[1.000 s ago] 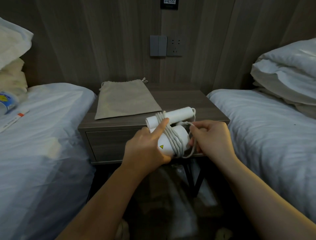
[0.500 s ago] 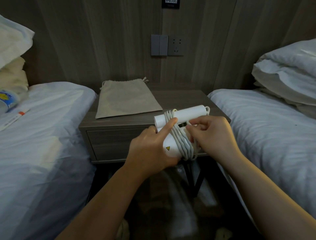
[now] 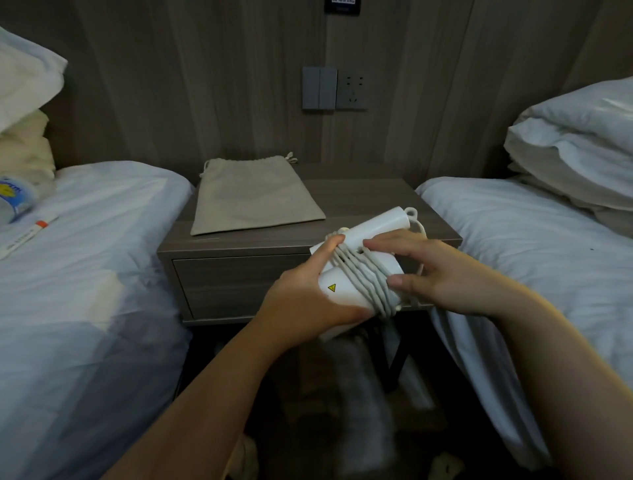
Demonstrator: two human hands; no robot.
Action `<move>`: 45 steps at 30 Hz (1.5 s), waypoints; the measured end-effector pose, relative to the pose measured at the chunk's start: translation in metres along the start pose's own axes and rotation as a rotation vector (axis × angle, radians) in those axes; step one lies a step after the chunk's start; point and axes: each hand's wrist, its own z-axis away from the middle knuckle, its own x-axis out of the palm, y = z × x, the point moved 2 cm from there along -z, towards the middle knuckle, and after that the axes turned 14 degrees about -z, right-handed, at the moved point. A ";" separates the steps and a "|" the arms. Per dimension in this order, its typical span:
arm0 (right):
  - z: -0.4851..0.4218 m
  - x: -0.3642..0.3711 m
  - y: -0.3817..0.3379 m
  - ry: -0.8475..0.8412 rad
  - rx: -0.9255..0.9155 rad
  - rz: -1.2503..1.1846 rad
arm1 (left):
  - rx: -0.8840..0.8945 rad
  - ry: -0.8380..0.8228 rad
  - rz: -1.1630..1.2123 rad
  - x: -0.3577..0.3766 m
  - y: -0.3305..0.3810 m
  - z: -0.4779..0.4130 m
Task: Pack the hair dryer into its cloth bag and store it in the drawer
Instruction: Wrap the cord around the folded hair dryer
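head view: left hand [image 3: 308, 301] curls round the white plastic hair dryer [image 3: 344, 296] before the grey wooden drawer [image 3: 233, 284]; right hand [image 3: 442, 277], fingers straight, presses the wound grey cord [image 3: 366, 274]. tuck the end tight before reaching for the beige cloth bag [image 3: 253, 195].

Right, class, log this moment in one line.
left hand grips white hair dryer; right hand rests on wound grey cord; beige cloth bag flat on wooden nightstand; drawer shut

Only sign I can actually read: a little yellow warning triangle [image 3: 331, 287] on the hair dryer [image 3: 346, 298], right by the left hand [image 3: 308, 303] fingers [image 3: 327, 248]. The print on the wall plaque [image 3: 342, 4] is too blurry.
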 end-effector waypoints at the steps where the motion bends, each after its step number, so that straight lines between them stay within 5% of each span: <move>1: 0.000 -0.002 0.001 0.002 -0.004 -0.012 | -0.003 -0.012 0.029 -0.001 0.000 0.000; 7: -0.005 0.004 0.008 0.104 -0.056 -0.060 | -0.002 -0.020 0.100 0.002 0.003 0.000; 13: -0.010 0.018 0.016 0.386 -0.125 0.350 | -0.053 -0.057 0.255 0.016 0.001 -0.004; 17: -0.005 -0.001 0.015 0.763 -0.190 -0.025 | -0.070 -0.129 0.529 0.009 -0.003 -0.007; 19: -0.003 -0.015 0.024 0.987 -0.064 -0.313 | -0.083 -0.198 0.674 0.008 -0.008 -0.006; 22: -0.006 -0.015 0.037 0.802 0.134 -0.630 | -0.109 -0.292 0.857 0.011 -0.015 -0.006; 26: -0.009 0.005 0.032 0.489 0.082 -0.622 | -0.126 -0.320 0.911 0.019 -0.019 -0.006; 31: -0.005 0.007 0.025 0.469 0.088 -0.598 | -0.197 -0.321 1.033 0.024 -0.015 0.000; 38: -0.005 0.010 0.020 0.676 0.057 -0.077 | -0.343 -0.273 1.214 0.031 -0.012 -0.004; 41: -0.008 0.012 0.022 0.610 0.109 0.128 | -0.347 -0.226 1.236 0.031 -0.006 -0.005; 45: -0.010 0.012 0.019 0.557 0.183 0.094 | -0.350 -0.184 1.185 0.034 0.004 -0.005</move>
